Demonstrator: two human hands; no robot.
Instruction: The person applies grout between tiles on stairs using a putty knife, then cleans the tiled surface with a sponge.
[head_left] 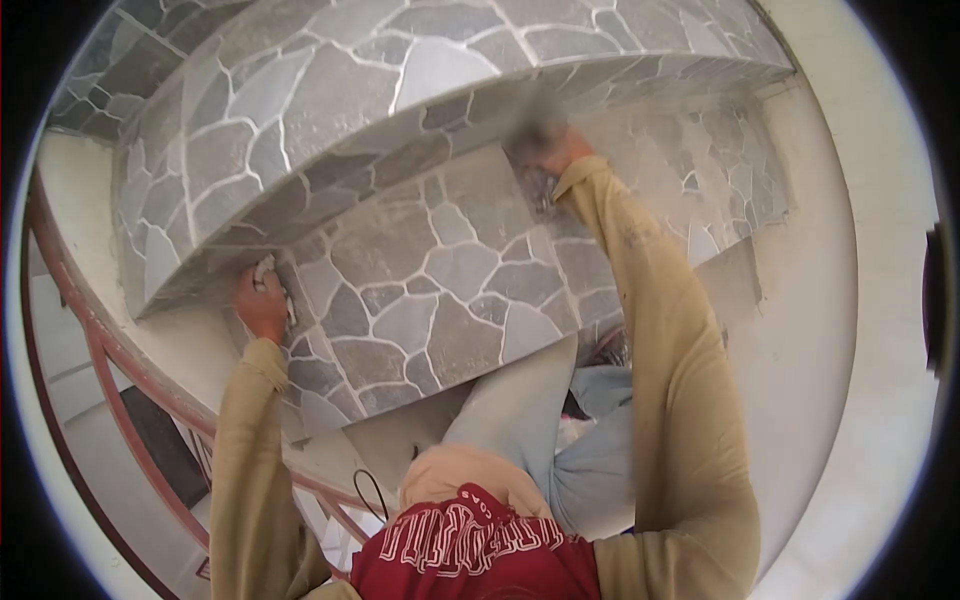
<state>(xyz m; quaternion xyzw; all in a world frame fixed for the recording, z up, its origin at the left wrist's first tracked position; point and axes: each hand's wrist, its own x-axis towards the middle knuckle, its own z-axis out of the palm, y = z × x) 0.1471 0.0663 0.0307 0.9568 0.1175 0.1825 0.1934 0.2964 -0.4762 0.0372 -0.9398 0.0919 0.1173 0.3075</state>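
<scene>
At the left end of the stone-patterned step [405, 290], my left hand [262, 305] is closed around a crumpled whitish cloth [264, 270], which shows between the fingers and along the side of the hand. My right hand [562, 152] is farther up and to the right, near the foot of the curved riser [375, 165]. It is partly blurred, and a dark blurred patch covers its fingers. What it holds, if anything, cannot be made out. A dark, shiny, wet-looking patch [540, 190] lies just below it on the step.
Another stone-patterned step [330, 85] rises beyond the riser. A reddish-brown railing [120, 355] curves down the left side. Pale walls [810, 330] stand at the right. My bent legs [520, 410] are below the step's front edge.
</scene>
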